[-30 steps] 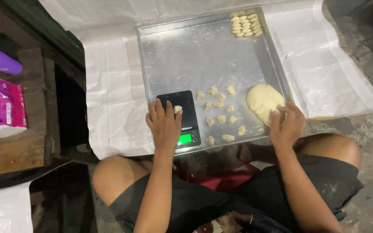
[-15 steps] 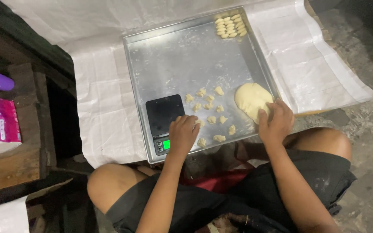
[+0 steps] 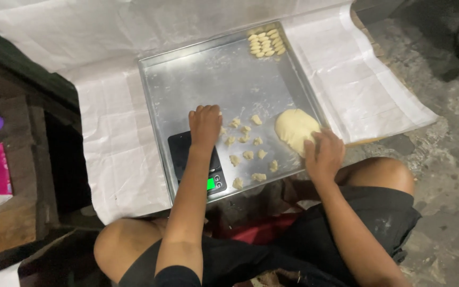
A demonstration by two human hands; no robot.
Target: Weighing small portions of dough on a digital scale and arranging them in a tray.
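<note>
With the left hand (image 3: pixel 204 123) loosely curled among the small dough pieces (image 3: pixel 246 146) and the right hand (image 3: pixel 323 154) pinching the dough lump (image 3: pixel 295 129), a careless sweep could scatter pieces off the tray (image 3: pixel 187 85).

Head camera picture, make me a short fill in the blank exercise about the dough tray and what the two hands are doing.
1. The right hand rests on the big lump of ______ at the tray's right side.
2. The left hand reaches over the black ______ with the green lit display.
3. The shaped pieces lie in neat rows in the tray's far ______ corner.
4. The metal tray sits on a ______ sheet.

Missing words: dough; scale; right; white
</note>
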